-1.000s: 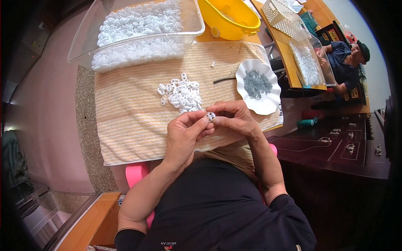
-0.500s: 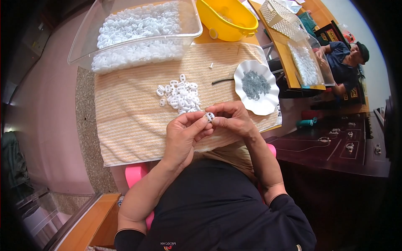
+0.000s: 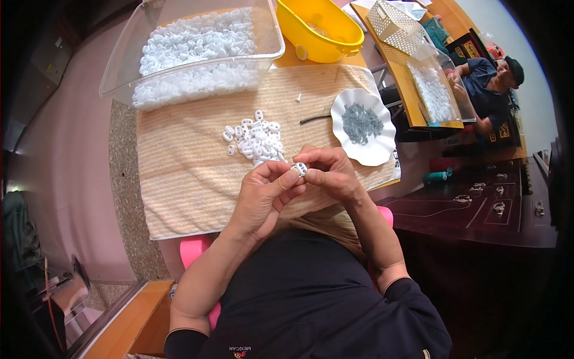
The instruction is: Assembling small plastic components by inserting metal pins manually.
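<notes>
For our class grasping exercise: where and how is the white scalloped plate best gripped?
By its outer rim, I'd say: pinch the white plate from the right, with the right hand once free of the white piece. The wavy rim is bare there, outside the grey pieces, while a dark rod lies by the left side.

The piece (image 3: 301, 170) in the grip is white, as is the pile (image 3: 260, 141) just beyond it. Beneath the grip, the towel (image 3: 185, 191) wears pale orange and white stripes. Right of it, a white plate (image 3: 383, 148) carries grey slips (image 3: 361, 123). Farther beyond, the tub (image 3: 327, 45) is bright yellow. Below the grip, the shirt (image 3: 308, 293) is near-black, the trousers (image 3: 329, 225) tan.
</notes>
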Tool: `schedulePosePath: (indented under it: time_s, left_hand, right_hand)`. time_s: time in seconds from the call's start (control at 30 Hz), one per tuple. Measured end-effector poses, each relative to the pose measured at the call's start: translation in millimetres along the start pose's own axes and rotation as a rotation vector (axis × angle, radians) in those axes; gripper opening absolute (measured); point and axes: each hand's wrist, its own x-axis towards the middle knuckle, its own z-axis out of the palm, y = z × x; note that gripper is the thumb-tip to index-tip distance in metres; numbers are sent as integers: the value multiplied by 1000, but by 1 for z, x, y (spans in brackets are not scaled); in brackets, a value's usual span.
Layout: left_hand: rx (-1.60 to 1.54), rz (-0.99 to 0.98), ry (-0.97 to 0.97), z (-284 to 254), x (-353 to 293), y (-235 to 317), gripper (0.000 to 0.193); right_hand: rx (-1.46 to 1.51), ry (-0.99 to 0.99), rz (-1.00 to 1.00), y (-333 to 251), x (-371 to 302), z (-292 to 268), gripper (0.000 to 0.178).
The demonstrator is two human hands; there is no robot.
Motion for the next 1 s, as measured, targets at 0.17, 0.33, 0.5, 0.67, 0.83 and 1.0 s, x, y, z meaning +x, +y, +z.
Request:
schedulePosePath:
  time_s: [0.17, 0.33, 0.5, 0.67, 0.83, 1.0]
  left_hand:
    - [12, -24, -89, -2, 0, 3, 8]
    - [25, -5, -128, -1, -2, 3, 8]
    - [26, 31, -130, 2, -5, 3, 9]
    - [41, 53, -163, 1, -7, 0, 9]
    - [45, 44, -142, 4, -7, 2, 9]
    - [55, 15, -108, 1, -2, -2, 10]
  right_hand:
    - [-24, -24, -80, -2, 1, 6, 28]
    - [-35, -30, -99, -2, 0, 9, 28]
    - [-29, -21, -95, -6, -2, 14, 29]
    - [-134, -33, -131, -13, -4, 20, 30]
    - [-78, -38, -104, -16, -5, 22, 27]
    - [-72, -52, -32, -27, -2, 18, 19]
